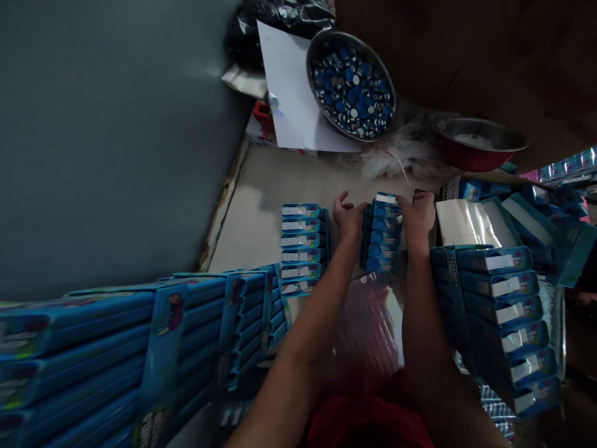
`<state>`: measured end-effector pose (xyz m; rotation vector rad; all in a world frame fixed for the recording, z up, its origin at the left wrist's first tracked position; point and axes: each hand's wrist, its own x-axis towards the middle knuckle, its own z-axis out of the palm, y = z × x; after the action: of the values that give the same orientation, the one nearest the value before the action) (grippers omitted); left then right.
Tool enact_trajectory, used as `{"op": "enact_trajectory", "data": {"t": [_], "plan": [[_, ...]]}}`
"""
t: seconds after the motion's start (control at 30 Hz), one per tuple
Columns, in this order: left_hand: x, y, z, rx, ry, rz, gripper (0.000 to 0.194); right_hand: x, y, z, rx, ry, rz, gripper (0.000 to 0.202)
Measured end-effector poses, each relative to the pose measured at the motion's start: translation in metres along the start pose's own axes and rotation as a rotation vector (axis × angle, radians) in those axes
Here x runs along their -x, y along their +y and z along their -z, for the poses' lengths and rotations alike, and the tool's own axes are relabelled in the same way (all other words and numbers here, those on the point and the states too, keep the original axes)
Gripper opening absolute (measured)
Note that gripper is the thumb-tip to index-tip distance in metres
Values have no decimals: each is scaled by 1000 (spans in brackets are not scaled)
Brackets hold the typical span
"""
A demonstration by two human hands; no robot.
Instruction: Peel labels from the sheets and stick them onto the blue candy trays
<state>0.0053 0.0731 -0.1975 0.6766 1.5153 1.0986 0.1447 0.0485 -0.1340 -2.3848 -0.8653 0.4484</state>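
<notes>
Between my two hands stands a stack of small blue boxes with round marks on their near ends and a white label on the top one. My left hand touches its left side, fingers curled against the far corner. On the opposite side my right hand presses its fingers at the upper right corner, so the stack is gripped between both hands. A similar stack of blue boxes with white labels sits just left of my left hand. Under my forearms lies clear plastic wrap.
Long rows of banded blue boxes fill the lower left, and another banded stack stands at right. A metal bowl of blue and silver discs rests on white paper. A red bowl and a grey wall flank the table.
</notes>
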Motion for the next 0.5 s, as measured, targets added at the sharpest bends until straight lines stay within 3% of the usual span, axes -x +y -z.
{"op": "enact_trajectory", "data": {"t": [0.1,0.17,0.23,0.3,0.4,0.5], "plan": [[27,17,15,-64,27,-206,31,3,0,3,-163,17,34,38],[45,29,24,-59,-116,-248,32,5,-5,3,-232,12,55,39],[58,37,30,-28,-281,-141,39,7,-10,2,-272,7,65,39],[65,38,32,1,-373,4,43,11,-15,3,-311,9,70,38],[61,33,35,52,-353,98,43,18,-14,7,-448,-44,72,40],[42,31,40,29,-373,56,39,24,-3,10,-637,-221,20,49]]}}
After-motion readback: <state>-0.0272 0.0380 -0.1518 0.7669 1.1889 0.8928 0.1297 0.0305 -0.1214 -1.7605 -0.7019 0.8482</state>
